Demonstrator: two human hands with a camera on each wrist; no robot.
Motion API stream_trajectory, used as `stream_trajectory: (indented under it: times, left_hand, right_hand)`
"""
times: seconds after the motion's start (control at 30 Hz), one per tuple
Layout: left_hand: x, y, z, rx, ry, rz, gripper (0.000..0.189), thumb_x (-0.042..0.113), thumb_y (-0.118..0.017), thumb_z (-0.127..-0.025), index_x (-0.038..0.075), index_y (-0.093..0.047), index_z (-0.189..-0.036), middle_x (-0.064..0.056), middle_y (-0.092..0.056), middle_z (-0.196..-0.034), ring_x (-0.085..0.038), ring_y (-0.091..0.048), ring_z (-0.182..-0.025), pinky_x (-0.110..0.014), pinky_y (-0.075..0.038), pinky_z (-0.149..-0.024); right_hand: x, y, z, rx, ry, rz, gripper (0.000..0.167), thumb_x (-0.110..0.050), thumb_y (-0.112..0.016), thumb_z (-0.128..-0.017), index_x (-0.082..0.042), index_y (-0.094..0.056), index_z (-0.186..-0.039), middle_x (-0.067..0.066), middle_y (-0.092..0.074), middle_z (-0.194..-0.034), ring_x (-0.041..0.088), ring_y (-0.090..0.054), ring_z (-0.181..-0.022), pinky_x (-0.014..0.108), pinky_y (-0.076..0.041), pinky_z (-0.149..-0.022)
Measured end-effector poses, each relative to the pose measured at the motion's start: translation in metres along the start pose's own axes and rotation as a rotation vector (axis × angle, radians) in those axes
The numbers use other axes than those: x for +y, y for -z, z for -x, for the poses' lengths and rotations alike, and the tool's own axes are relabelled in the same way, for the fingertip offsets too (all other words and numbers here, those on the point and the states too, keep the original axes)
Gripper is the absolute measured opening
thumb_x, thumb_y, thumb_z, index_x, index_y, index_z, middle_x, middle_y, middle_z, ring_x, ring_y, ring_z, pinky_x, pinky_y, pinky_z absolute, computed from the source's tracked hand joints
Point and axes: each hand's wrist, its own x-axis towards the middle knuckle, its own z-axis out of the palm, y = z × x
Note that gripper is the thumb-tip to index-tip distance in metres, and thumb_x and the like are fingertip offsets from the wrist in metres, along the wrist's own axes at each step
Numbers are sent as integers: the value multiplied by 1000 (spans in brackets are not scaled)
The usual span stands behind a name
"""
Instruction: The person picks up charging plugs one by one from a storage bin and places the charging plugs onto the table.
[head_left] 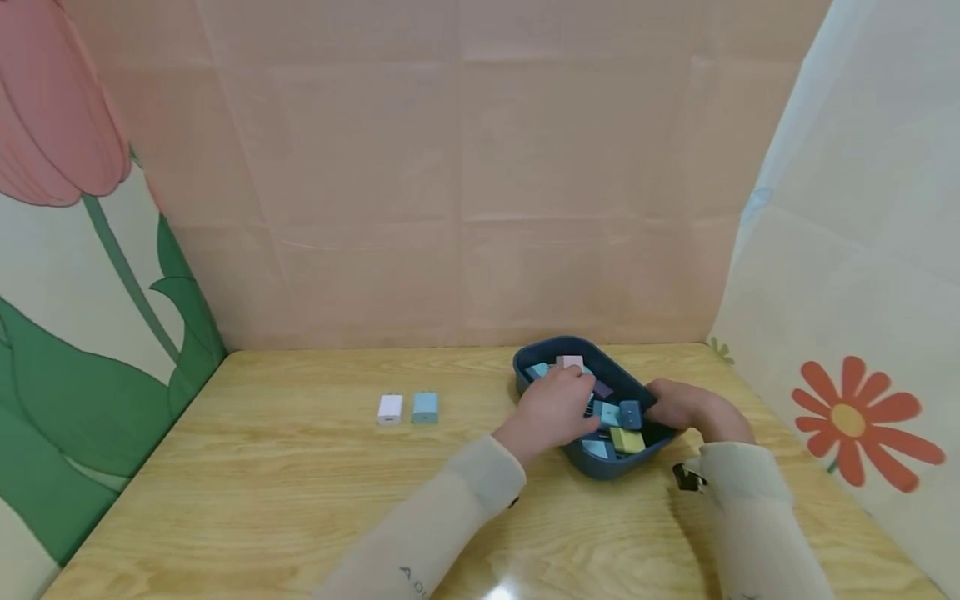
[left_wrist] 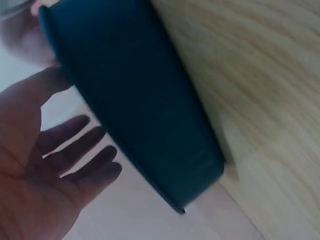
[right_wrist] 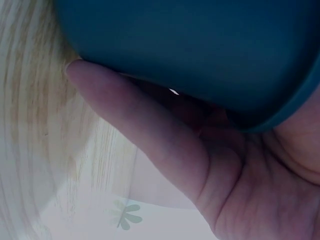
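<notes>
A dark blue bin [head_left: 597, 469] holds several small charger plugs, among them a light blue plug [head_left: 606, 414], a dark blue plug [head_left: 631, 415], a yellow-green plug [head_left: 627, 440] and a pale pink plug [head_left: 570, 362]. Over the bin's left rim reaches my left hand [head_left: 551, 410], its fingers loosely bent among the plugs, close to the pale pink one. The left wrist view shows those fingers spread at the rim, with the thumb nearest the wall. My right hand [head_left: 693, 410] grips the bin's right end, palm at the rim and one finger along the outer wall [right_wrist: 190, 50].
Left of the bin, a white charger plug [head_left: 390, 409] and a light blue charger plug [head_left: 425, 407] stand side by side on the wooden table [head_left: 247, 475]. A pinkish sheet [head_left: 450, 183] hangs along the table's back edge; flower-printed panels flank both sides.
</notes>
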Motion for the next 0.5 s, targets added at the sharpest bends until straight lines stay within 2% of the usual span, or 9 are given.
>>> stream_trajectory:
  times: [0.17,0.37,0.5]
  left_hand:
    - [11,-9,-10,-4,37,-28,55,56,-78,-97,26,-65,-142,6,-66,-147,-12,-64,-134,-29,-60,-108]
    - [15,-20,-16,-14,67,-60,52,50,-82,-96,26,-67,-140,5,-68,-141,-14,-65,-126,-29,-62,-100]
    - [18,-22,-17,-10,96,-65,48,46,-82,-96,26,-68,-138,4,-68,-139,-16,-64,-131,-31,-62,-100]
  right_hand:
    - [-2,-1,0,14,30,1,23,-6,-63,-93,3,-72,-112,8,-70,-95,22,-64,-85,35,-52,-78]
    - [-1,1,1,10,7,3,25,-7,-62,-95,4,-72,-117,9,-70,-98,24,-64,-88,38,-53,-81]
    - [1,1,2,7,14,0,26,-7,-62,-95,5,-72,-116,10,-70,-98,24,-64,-88,38,-52,-81]
